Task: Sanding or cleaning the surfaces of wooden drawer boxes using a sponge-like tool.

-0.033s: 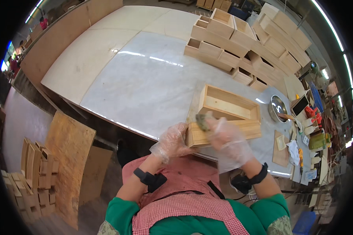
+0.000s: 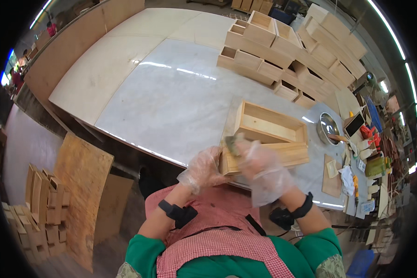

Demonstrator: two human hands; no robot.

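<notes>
A wooden box (image 2: 289,153) lies on its side at the table's near edge, its long plain face turned up. My left hand (image 2: 204,167), in a clear plastic glove, is closed on its left end, thumb along the near side. My right hand (image 2: 258,160), also gloved and blurred by motion, presses a dark greenish pad (image 2: 231,144) onto the upper face close to that left end. Just behind stands a second open wooden box (image 2: 271,121), touching or nearly touching the first. The fingertips under the pad are hidden.
A steel bowl (image 2: 328,124) with a wooden-handled brush stands to the right, near a phone, a white cloth (image 2: 346,178) and a yellow-handled tool (image 2: 356,189). Pale wooden drawer boxes (image 2: 259,48) are stacked at the back right. A board (image 2: 81,185) leans at left beside more boxes.
My right hand has slid slightly left with the pad, toward the box's left end. My left hand and the boxes stay put.
</notes>
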